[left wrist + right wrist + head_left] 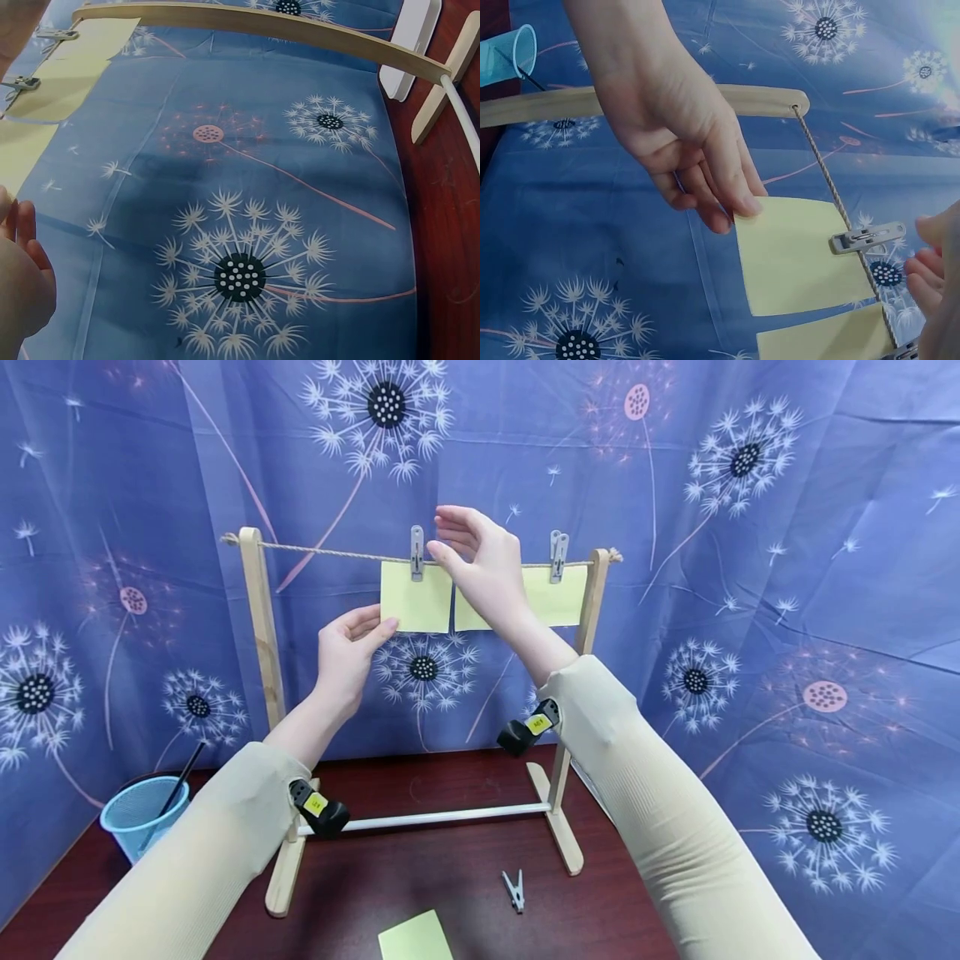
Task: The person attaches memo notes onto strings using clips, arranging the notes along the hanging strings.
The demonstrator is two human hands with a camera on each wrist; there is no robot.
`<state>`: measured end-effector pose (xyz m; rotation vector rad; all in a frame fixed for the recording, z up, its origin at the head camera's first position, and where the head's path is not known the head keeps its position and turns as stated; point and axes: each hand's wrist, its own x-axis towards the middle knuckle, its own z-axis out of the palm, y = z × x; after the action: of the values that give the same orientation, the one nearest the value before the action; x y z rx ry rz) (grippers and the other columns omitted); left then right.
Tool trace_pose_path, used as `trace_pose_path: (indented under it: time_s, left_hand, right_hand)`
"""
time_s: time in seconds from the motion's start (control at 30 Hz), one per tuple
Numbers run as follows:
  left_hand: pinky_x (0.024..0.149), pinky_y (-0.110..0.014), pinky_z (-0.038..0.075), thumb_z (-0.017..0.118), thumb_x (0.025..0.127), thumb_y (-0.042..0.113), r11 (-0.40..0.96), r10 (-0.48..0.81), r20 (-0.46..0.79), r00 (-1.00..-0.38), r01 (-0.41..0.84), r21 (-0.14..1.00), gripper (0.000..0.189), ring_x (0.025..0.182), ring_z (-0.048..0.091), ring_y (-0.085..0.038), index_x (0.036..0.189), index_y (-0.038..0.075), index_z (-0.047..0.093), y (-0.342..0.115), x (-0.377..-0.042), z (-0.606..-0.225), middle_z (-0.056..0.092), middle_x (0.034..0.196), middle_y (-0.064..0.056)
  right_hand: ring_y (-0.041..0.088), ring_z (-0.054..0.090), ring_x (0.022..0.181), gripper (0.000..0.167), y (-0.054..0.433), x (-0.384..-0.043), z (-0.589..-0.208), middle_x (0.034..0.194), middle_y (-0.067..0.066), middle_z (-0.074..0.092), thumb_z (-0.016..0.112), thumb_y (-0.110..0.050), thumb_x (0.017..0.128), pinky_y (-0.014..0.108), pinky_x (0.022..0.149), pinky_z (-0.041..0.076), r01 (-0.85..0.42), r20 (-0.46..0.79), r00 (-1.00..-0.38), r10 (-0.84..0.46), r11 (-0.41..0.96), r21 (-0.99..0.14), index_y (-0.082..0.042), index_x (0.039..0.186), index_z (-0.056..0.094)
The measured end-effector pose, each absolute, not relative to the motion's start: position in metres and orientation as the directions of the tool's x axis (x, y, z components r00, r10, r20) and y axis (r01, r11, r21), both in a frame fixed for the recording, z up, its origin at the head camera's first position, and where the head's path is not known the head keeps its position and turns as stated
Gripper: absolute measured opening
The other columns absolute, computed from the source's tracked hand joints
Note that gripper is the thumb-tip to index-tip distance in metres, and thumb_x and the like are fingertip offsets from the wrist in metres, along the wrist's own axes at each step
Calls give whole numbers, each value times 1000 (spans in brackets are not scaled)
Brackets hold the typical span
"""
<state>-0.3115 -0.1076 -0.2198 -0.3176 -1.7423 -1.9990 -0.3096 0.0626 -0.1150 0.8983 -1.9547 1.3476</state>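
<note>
A pale yellow sheet of paper hangs from a twine line, held by a grey clothespin. My left hand pinches the sheet's lower left corner between thumb and fingers. Beside the clothespin, my right hand is raised with fingers loosely bent; in the right wrist view a gap separates it from that clothespin. More yellow sheets hang to the right, one partly covered by my right hand. Another clothespin grips the rightmost one, and the left wrist view shows a clothespin on the middle sheet.
A wooden stand with a white lower bar carries the line. On the dark red table lie a loose clothespin and yellow paper. A blue mesh cup with a black stick stands left. Behind hangs a dandelion-print curtain.
</note>
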Motion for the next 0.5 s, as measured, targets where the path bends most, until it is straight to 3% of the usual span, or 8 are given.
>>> trace_pose_path:
  time_s: [0.23,0.5]
  left_hand:
    - [86,-17,50,67,92,7,-109,-174,453,-874,474,874,38,74,68,1,125,-9,58,-110,-306,-233,68,77,19]
    - [87,-16,51,67,92,10,-114,-141,411,-900,428,897,35,81,68,-1,124,-2,62,-113,-297,-255,71,89,14]
  right_hand:
    - [29,66,106,30,75,-303,-133,115,23,67,65,2,90,23,94,51,-849,841,-523,-137,170,-501,9,119,61]
    - [34,66,99,26,93,-298,-163,109,29,66,64,8,87,29,90,54,-867,863,-493,-107,135,-479,14,113,60]
